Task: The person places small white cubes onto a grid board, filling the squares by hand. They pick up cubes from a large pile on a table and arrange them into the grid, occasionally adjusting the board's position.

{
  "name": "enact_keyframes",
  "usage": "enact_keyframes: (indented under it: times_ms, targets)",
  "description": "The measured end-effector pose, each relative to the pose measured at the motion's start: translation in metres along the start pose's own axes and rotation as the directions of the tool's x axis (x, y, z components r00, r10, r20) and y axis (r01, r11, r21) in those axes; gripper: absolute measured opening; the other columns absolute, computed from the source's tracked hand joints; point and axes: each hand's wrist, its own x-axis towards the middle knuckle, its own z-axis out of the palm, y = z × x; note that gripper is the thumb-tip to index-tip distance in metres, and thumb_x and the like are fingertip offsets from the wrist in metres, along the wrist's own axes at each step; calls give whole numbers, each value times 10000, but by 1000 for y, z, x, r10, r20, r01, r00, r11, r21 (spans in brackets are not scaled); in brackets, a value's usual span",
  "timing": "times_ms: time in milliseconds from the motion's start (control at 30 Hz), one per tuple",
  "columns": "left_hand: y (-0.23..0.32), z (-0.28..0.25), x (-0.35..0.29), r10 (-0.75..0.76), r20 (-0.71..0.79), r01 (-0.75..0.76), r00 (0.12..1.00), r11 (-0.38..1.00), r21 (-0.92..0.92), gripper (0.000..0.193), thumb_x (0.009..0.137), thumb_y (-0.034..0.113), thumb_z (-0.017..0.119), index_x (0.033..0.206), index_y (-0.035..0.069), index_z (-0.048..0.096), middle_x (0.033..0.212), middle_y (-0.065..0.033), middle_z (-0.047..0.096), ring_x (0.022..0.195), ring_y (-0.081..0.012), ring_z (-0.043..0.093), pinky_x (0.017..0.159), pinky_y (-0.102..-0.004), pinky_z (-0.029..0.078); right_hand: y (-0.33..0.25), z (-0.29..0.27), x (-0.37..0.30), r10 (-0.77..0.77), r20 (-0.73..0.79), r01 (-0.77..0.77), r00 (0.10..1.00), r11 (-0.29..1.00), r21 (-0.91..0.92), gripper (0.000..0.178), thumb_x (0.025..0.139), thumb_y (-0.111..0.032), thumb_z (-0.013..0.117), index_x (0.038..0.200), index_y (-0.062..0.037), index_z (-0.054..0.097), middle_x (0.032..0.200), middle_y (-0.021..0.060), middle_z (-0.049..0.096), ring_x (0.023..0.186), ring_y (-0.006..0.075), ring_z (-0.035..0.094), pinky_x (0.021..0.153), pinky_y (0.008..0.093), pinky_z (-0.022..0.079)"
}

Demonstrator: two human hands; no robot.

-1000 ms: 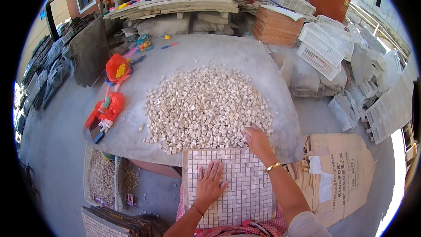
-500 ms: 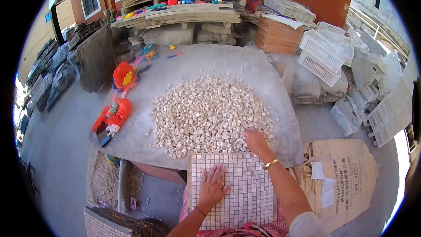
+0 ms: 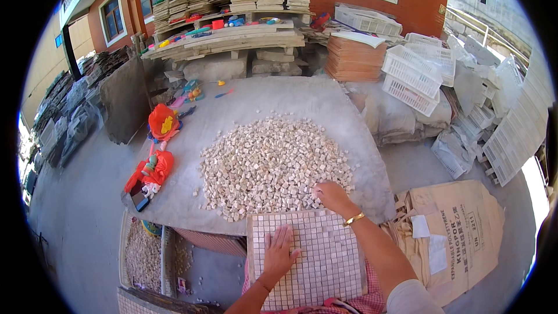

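My left hand (image 3: 279, 251) lies flat, fingers spread, on a square board (image 3: 331, 276) whose grid of cells is filled with small pale stone tiles. The board rests across my lap, its far edge against the table. At the near right edge of a heap of pale stone cubes (image 3: 273, 166), my right hand (image 3: 334, 196) has its fingertips pinched together among the pieces. Whatever may be between those fingers is too small to make out. A gold bracelet circles the right wrist.
The heap lies on a grey tabletop (image 3: 232, 102). Red bags (image 3: 160, 166) and a phone (image 3: 140, 200) sit at its left edge. A crate of stone pieces (image 3: 143, 250) stands below left. White plastic crates (image 3: 412, 78) and a brown sack (image 3: 459, 227) are at right.
The head view has tilted upward, so the scene sits lower in the picture. My right hand stays at the heap's near right edge, fingers still pinched; the left remains flat on the board.
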Motion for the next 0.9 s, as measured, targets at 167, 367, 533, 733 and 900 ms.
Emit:
enact_keyframes:
  times_ms: [167,367,533,733,900]
  targets:
    - [-13,-8,52,68,-262,-76,963,997,-19,509,777,180,664,1237,33,501,1232,-131,524,1182,-317,457,1017,-473,334,7,-2,-20,-31,220,8,975,995,102,122,763,-142,603,756,-33,657,754,133,650,754,310,621,707,401,485]
    - [-30,1,113,137,-298,-139,945,990,16,236,771,76,615,1003,39,602,970,-111,580,958,-292,540,846,-392,458,1,17,-30,-1,106,5,994,999,-36,108,740,-126,652,704,-28,620,733,172,604,769,361,590,704,451,472]
    - [-35,4,126,105,-136,-94,985,992,85,119,785,60,584,903,48,586,892,-117,551,906,-305,554,758,-392,489,5,23,-33,-90,32,90,995,996,4,106,735,-123,648,724,-23,614,728,166,608,758,351,592,701,450,472]
    - [-14,-5,125,72,-276,-80,958,997,-14,81,801,57,573,878,31,581,883,-141,571,878,-331,563,741,-415,488,17,-6,-29,-45,101,31,994,990,140,68,733,-79,634,766,-20,635,745,138,632,761,313,610,713,408,482]
    - [18,16,125,80,-148,-118,986,956,-270,108,792,82,603,886,30,589,888,-145,594,841,-351,573,738,-427,477,38,-7,-34,-71,163,30,984,969,246,73,745,-63,622,804,-34,655,782,147,647,749,328,615,701,394,488]
